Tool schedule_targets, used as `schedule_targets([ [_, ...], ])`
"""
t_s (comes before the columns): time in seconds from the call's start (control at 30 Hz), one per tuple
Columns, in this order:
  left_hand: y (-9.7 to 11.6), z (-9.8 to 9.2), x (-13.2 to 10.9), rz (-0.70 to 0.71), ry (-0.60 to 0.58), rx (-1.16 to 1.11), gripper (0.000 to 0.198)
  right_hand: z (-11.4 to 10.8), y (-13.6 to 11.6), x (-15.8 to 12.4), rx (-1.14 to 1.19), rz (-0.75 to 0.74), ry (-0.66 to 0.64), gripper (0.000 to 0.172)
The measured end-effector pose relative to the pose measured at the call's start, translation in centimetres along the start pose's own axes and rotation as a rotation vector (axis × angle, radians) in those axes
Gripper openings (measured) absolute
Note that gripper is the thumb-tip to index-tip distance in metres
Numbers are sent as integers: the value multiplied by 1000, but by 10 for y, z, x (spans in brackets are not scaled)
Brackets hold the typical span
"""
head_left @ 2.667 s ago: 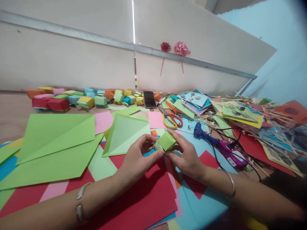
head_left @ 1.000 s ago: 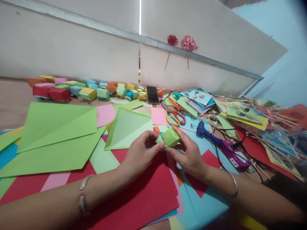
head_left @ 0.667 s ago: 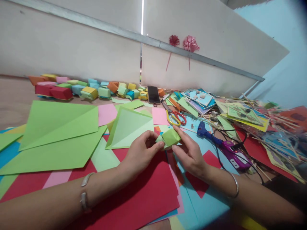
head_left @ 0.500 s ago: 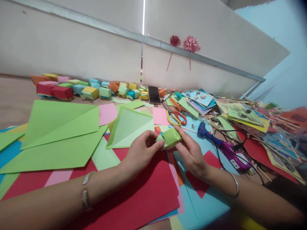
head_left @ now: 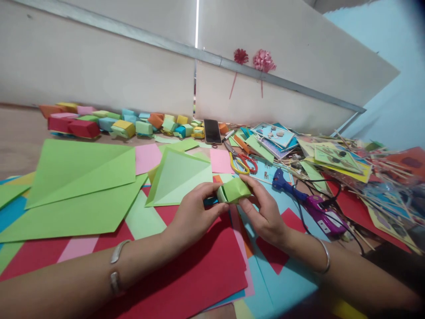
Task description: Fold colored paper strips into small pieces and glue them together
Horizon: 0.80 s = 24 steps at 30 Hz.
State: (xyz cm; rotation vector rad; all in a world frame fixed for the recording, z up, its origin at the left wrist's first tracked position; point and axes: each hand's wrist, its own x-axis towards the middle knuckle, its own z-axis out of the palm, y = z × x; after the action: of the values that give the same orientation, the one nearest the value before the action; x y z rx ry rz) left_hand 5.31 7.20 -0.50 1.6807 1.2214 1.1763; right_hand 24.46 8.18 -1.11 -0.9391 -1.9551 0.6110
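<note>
Between my two hands is a small folded green paper box [head_left: 236,190], held above the sheets of coloured paper. My left hand [head_left: 201,206] grips its pale left end between thumb and fingers. On the right end, my right hand [head_left: 262,208] pinches the bright green side with thumb and index finger. A dark gap shows between the pale part and the brighter green part. Below lies a large red sheet [head_left: 186,261]. Just beyond the box rest scissors [head_left: 241,161] with yellow and red handles.
Several coloured paper boxes [head_left: 124,128] line the wall, next to a phone [head_left: 211,131]. Folded green sheets [head_left: 86,173] spread at left. A blue glue gun [head_left: 287,186] and a purple power strip [head_left: 323,215] with cables lie at right, near piled cards [head_left: 337,158] and sticks.
My left thumb has shifted down to the lower edge of the paper box, and the box has turned slightly, showing more of its pale left end. My right hand keeps its pinch.
</note>
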Motion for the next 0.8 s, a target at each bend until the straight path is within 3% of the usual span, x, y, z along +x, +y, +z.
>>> schedule_targets([
  [0.17, 0, 0, -2, 5, -78, -53, 33, -2, -1, 3, -5, -94, -75, 52],
  [0.27, -1, 2, -5, -102, -109, -199, 56, -3, -2, 5, -19, -197, -165, 61],
  [0.37, -3, 5, -7, -175, -107, -286, 75, -5, -1, 8, -56, -238, -142, 63],
  [0.63, -8, 4, -7, -134, -94, -89, 44, -17, -15, 5, -403, -465, -39, 54],
  [0.73, -6, 3, -7, -90, -125, -3, 30, -51, -29, 16, -577, -476, -46, 41],
  [0.8, -4, 4, -10, -62, -191, 45, 20, -87, -35, 35, -743, -306, 161, 38],
])
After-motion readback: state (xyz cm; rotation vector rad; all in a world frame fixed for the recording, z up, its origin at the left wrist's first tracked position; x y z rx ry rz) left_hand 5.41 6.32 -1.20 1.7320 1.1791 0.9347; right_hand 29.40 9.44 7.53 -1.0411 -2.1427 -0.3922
